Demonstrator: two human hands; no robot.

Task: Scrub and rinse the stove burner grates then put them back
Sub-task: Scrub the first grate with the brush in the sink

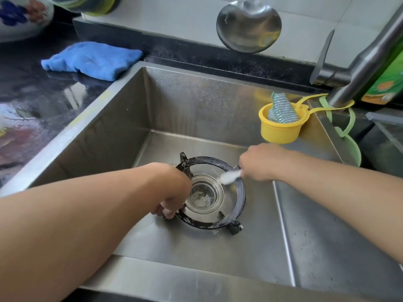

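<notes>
Steel sink set in a dark wet counter; a black ring grate lies flat on its floor around the drain, streaked with suds. Left hand grips the grate's near-left edge to steady it, while right hand clasps a small white brush against the far-right rim. Scrubbing seems underway; next likely needs turning the ring to reach unscrubbed prongs, then rinsing under the faucet. A blue cloth and a yellow scourer cup sit nearby
</notes>
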